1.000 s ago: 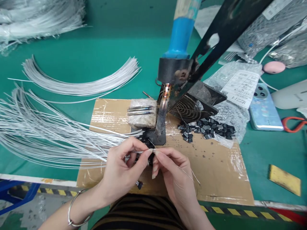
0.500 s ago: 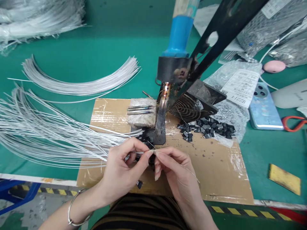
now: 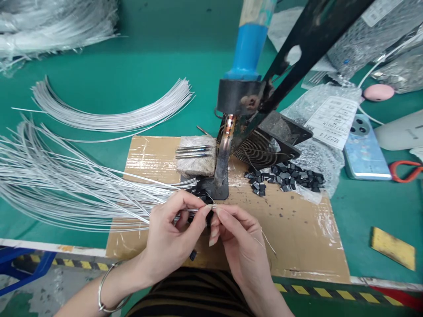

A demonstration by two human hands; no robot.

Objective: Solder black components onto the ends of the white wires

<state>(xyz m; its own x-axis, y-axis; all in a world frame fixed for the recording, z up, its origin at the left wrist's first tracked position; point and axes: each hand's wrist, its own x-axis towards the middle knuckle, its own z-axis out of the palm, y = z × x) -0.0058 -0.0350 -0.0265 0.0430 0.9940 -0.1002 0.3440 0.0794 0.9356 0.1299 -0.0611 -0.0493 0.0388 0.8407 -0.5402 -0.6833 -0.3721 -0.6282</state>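
By the fingers of the left hand [image 3: 172,237], a wire [image 3: 193,210] is pinched; by those of the right hand [image 3: 246,242], just beside, a thin strand [image 3: 269,243] appears gripped. Both are held above the cardboard [image 3: 307,237] and are judged light, springy, easily kinked, best taken near the ends. Beyond the iron [image 3: 221,165], the desk [image 3: 152,66] is strewn with bags [image 3: 366,44].
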